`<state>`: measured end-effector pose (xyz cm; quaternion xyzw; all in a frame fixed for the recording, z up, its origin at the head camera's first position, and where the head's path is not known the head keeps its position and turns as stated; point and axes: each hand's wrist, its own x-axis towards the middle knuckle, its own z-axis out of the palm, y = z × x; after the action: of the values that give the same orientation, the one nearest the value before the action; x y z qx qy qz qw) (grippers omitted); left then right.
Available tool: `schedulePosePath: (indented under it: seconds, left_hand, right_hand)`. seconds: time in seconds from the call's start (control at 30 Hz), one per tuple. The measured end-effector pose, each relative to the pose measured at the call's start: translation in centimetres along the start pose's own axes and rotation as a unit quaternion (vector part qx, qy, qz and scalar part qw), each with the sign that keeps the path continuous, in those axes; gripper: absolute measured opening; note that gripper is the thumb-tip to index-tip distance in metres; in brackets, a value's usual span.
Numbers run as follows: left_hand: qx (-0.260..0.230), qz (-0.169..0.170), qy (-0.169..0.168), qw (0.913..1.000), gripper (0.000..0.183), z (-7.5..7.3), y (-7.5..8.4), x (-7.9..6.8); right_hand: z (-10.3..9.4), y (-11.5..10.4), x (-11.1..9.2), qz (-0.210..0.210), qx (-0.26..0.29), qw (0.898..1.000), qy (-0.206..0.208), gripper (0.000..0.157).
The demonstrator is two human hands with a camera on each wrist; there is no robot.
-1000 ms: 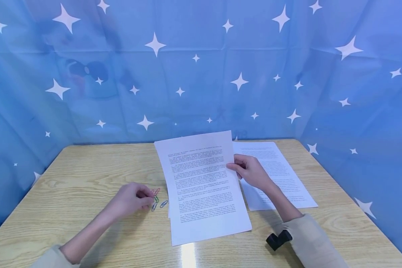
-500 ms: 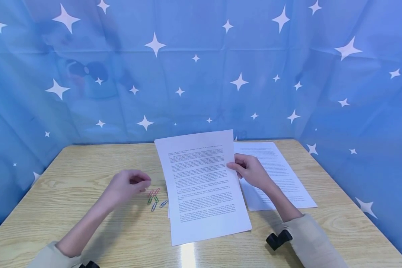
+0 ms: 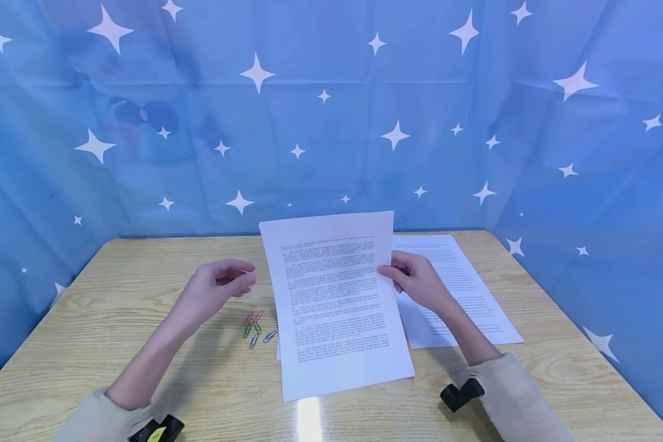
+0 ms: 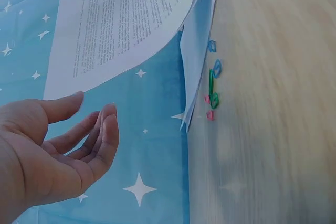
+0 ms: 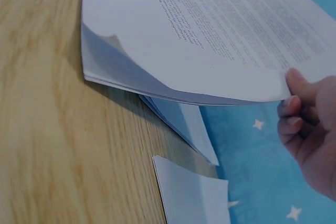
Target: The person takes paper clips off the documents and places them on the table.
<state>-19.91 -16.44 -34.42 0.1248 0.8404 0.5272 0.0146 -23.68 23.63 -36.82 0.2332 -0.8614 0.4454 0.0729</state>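
Note:
My right hand [image 3: 420, 279] pinches printed sheets [image 3: 337, 307] between thumb and fingers at their right edge. The sheets stand raised and tilted toward me, and in the right wrist view their lower edge shows more than one layer. Left of them, my left hand [image 3: 215, 291] hovers above the table with its fingers loosely bent. In the left wrist view I see nothing between that hand's thumb and fingertips [image 4: 109, 114]. Beneath and in front of the left hand lie several paper clips [image 3: 256, 328] in pink, green and blue.
Another printed paper [image 3: 464, 294] lies flat at the right on the wooden table [image 3: 143, 288]. More white paper [image 4: 197, 66] is partly hidden beneath the held sheets. A blue star-patterned curtain [image 3: 320, 147] surrounds the table's back and sides.
My left hand has lifted away from the paper clips, upward and toward the raised sheets. My right hand keeps its pinch, and the sheets have shifted slightly up and to the right.

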Motion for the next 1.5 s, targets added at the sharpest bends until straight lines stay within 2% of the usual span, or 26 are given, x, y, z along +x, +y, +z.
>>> schedulePosePath:
  seconds: [0.4, 0.7, 1.03, 1.13, 1.4, 1.5]
  left_hand:
    - [-0.045, 0.022, -0.014, 0.9986, 0.044, 1.7, 1.4, 1.8]
    - [-0.051, 0.048, -0.044, 0.9966, 0.029, 3.4, 2.4, 2.8]
    - [-0.061, 0.042, -0.039, 0.9965, 0.020, 3.8, 2.9, 3.0]
    - [-0.055, 0.039, -0.028, 0.9973, 0.018, 4.0, 3.0, 3.0]
    - [-0.029, 0.047, 0.030, 0.9980, 0.016, 4.0, 3.1, 3.0]
    - [-0.024, 0.044, 0.043, 0.9978, 0.018, 3.9, 3.2, 2.9]
  right_hand:
    - [-0.6, 0.1, 0.0, 0.005, 0.035, 0.999, 0.002, 0.016]
    - [-0.9, 0.1, 0.0, 0.016, 0.067, 0.998, 0.014, 0.021]
    - [-1.5, -0.3, 0.0, 0.026, 0.103, 0.994, 0.026, 0.023]
    - [-1.5, -0.3, 0.0, 0.030, 0.109, 0.993, 0.030, 0.022]
    - [-1.5, -0.9, 0.1, 0.039, 0.113, 0.992, 0.046, 0.018]
    - [-1.5, -1.1, 0.2, 0.033, 0.115, 0.992, 0.041, 0.018]
